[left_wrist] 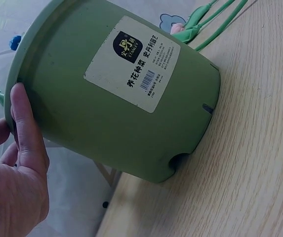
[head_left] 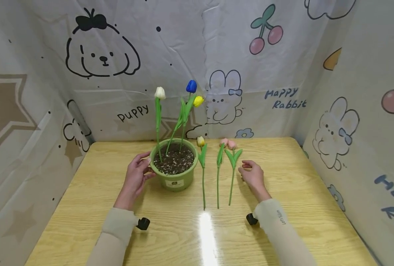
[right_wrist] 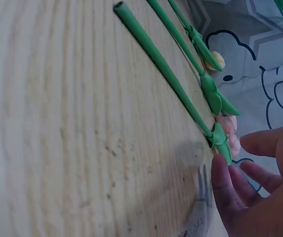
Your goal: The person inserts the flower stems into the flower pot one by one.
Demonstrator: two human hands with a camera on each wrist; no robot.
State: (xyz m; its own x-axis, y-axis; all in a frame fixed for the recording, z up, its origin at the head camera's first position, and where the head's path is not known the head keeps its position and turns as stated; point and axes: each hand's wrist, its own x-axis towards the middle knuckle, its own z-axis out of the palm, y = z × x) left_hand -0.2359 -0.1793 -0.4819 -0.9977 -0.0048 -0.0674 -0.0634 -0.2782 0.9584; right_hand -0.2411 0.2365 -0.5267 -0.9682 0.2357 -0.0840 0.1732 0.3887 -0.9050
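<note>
Pot (head_left: pixel 188 178) — left hand (head_left: pixel 137 174) gripping it. Right of pot — three loose tulips (head_left: pixel 220 157), then right hand (head_left: pixel 254 176), fingers loosely parted.

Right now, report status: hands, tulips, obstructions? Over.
Left hand holds pot near rim. Right hand empty, near pink tulip. Three tulips potted, three on table. Nothing visibly blocking.

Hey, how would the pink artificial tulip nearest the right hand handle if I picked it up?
The pink artificial tulip is probably light, since its stem looks hollow at the end. That stem lies straight, so it seems fairly stiff. Its spread leaves would likely discourage rolling.
</note>
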